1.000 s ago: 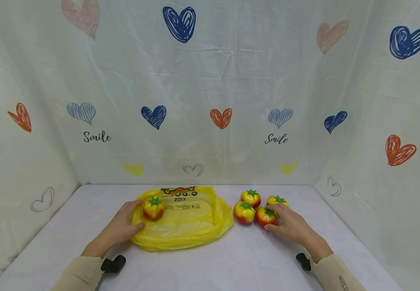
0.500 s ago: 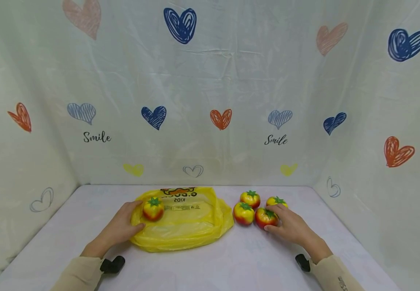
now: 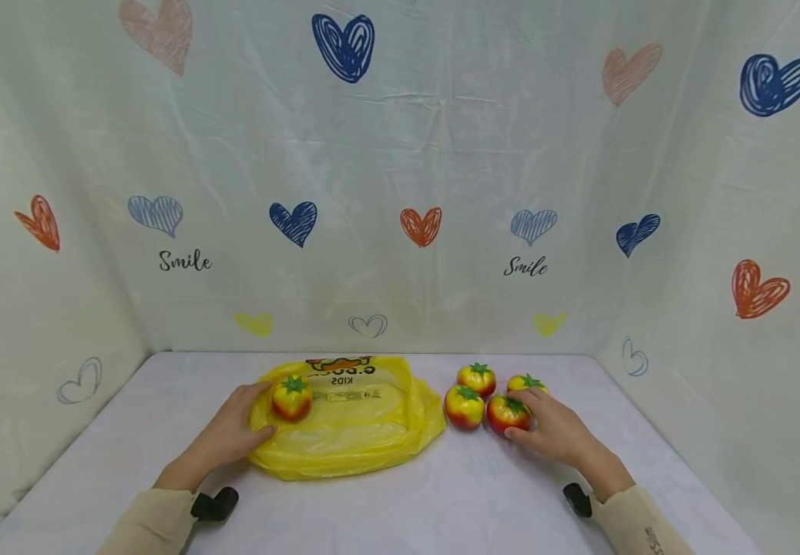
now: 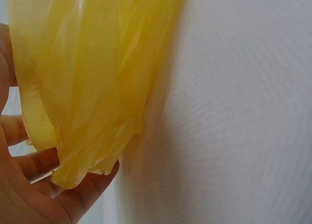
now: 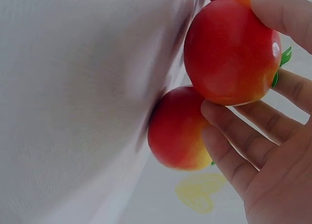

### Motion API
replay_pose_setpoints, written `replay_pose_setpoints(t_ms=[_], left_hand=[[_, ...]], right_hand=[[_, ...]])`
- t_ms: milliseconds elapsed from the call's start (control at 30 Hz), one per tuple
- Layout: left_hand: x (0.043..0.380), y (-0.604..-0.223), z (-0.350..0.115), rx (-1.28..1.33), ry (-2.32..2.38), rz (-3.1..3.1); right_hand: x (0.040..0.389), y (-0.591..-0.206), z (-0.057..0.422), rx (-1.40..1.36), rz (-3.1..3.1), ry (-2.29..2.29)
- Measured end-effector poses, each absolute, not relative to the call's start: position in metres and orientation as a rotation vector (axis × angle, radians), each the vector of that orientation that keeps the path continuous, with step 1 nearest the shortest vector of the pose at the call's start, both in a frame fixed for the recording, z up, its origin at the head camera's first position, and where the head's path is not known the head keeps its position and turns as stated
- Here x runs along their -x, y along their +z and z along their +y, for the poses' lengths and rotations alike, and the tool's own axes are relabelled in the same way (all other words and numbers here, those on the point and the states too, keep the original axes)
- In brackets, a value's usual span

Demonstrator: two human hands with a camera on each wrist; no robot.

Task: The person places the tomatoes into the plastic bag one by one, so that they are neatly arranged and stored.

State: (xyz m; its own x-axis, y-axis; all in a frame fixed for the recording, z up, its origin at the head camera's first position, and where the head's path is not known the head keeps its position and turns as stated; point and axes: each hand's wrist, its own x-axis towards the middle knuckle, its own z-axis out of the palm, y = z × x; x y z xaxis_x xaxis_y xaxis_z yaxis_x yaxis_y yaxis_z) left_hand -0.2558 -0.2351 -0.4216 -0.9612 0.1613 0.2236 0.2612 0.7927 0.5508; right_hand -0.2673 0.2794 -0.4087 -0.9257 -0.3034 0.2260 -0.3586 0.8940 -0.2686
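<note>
On the white desk point(image 3: 372, 516): five fruits and one bag lie between the left and right edges; the front edge is out of view.
Yellow bag point(image 3: 351, 439): left of the desk's middle, flat and creased, reaching nearly to the back edge. I judge it thin, light, very soft, easy to tear; take it by the rim, gently.
Left hand point(image 3: 236, 428): at the bag's left end, touching the plastic with relaxed, spread fingers, not clenched.
Right hand point(image 3: 552, 428): loosely about the front fruit point(image 3: 508, 417), thumb at its near side, fingers extended, no clenching; how strongly it presses, I cannot tell.
Fruit group: toward the back right corner, the front fruit with the left fruit point(image 3: 465, 408), rear fruit point(image 3: 476, 381) and right fruit point(image 3: 528, 383).
Lone fruit point(image 3: 292, 401): on the bag's left end. Such glossy skin is probably slippery, hard, ready to roll; hold around the widest part.
Green leaves point(image 3: 294, 383): probably fragile, not for lifting.
</note>
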Motion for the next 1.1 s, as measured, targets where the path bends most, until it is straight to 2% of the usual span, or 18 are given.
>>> replay_pose_setpoints(t_ms=[1100], left_hand=[[0.2559, -0.4213, -0.2353, 0.344, -0.904, -2.819]], right_hand=[[0.2630, -0.3989, 0.2728, -0.691, -2.622, 0.417]])
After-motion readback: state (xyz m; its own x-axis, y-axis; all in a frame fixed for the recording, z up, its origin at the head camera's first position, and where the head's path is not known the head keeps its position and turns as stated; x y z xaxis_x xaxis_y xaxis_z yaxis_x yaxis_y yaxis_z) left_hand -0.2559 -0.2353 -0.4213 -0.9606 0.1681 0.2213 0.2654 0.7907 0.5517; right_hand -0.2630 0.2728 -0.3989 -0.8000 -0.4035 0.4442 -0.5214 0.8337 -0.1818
